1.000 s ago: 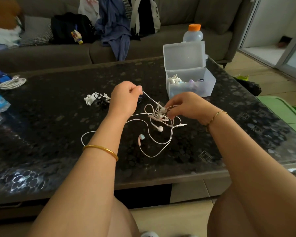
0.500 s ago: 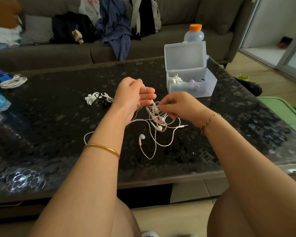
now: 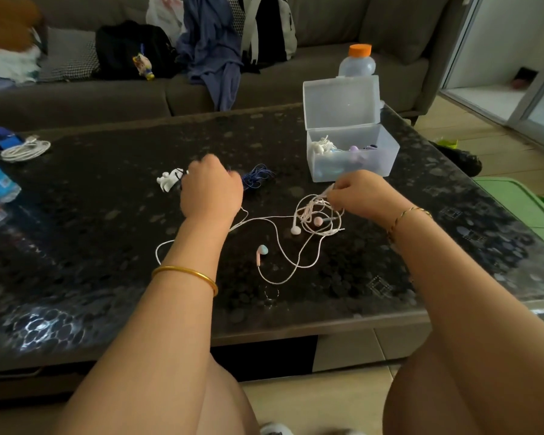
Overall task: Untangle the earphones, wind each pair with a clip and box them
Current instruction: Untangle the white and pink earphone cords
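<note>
Head view, looking down at a dark speckled tabletop [image 3: 107, 215] w/ both my forearms reaching in.

My left hand [image 3: 212, 189] sits near the middle, back of hand up, fingers curled tight in a fist on a white cord that comes out from beneath it. That cord runs right along the tabletop to the earphone tangle [image 3: 318, 215].

My right hand [image 3: 365, 196] pinches the top of the tangle btwn thumb and fingertips and lifts a knot of white and pale pink loops; the lower loops trail on the tabletop. A white earbud [image 3: 296, 230] hangs at the tangle's left side, and a pink-and-blue earbud [image 3: 262, 251] lies apart, nearer the front edge.

Just beyond my left hand is a blue cord bundle [image 3: 258, 178]; to that hand's left are small white plastic pieces [image 3: 167, 180] (clips, prob.).

The clear box [image 3: 352, 164] stands toward the far right corner, lid up, w/ earphones inside. A coiled white cable [image 3: 25, 150] lies at the far left edge.
</note>
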A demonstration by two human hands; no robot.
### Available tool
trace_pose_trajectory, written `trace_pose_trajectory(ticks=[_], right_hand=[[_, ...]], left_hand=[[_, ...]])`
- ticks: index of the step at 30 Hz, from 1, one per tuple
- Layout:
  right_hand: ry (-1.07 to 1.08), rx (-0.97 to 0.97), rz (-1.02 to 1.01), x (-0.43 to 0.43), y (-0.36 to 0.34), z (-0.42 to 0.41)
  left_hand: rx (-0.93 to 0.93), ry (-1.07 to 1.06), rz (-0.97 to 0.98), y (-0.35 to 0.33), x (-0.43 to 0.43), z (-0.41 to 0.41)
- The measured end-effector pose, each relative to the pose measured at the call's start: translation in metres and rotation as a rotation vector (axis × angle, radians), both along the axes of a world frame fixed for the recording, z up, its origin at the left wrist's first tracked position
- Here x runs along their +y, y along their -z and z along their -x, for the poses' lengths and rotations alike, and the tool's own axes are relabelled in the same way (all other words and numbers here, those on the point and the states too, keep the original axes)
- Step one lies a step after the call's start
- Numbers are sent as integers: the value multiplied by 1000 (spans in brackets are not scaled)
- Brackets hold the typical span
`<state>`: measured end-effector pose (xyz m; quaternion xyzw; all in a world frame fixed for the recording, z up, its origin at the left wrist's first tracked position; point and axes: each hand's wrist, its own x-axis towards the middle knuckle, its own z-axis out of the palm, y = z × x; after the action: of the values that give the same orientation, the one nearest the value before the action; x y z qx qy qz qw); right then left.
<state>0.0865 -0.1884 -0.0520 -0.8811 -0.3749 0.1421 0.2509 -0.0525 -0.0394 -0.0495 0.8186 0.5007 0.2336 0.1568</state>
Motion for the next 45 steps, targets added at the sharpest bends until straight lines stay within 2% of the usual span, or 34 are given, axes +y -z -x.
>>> trace_pose_trajectory(ticks=[3,5,8,9,11,14,21,23,26,29,32,35,37,40,41,45], right_hand=[[28,138,-115,3,-7,2],[37,207,-146,6,-10,4],[74,364,-299,6,-8,5],[87,411,-351,5,-7,4],[92,450,-394,5,-4,2],[118,507,-437,5,-4,0],[178,629,-582,5,-2,-6],[202,569,-528,4,0,-9],[163,320,-250,0,5,-14],[140,92,13,-4,11,-17],[188,-26,116,-4,14,-21],[241,-30,200,-5,17,-25],[268,-40,210,-4,17,-27],[288,-68,219,-2,19,-27],[284,-79,222,-1,20,-27],[261,-52,223,8,17,-26]], left_hand=[[495,-14,236,9,-5,0],[632,-37,179,12,-13,-4],[530,152,-102,19,-20,-15],[468,266,-115,23,-23,-20],[422,408,-22,30,-26,-26],[426,397,96,43,-24,-28],[366,382,-13,46,-17,-27],[226,323,10,39,-13,-29],[-64,154,125,27,6,-29],[-533,-55,463,13,19,-22],[-1010,-201,705,-2,18,-6],[-1363,-291,775,-9,17,8],[-1459,-311,696,-8,17,12],[-1196,-324,372,-4,21,14],[-1089,-307,343,-3,23,13],[-585,-150,507,-1,16,9]])
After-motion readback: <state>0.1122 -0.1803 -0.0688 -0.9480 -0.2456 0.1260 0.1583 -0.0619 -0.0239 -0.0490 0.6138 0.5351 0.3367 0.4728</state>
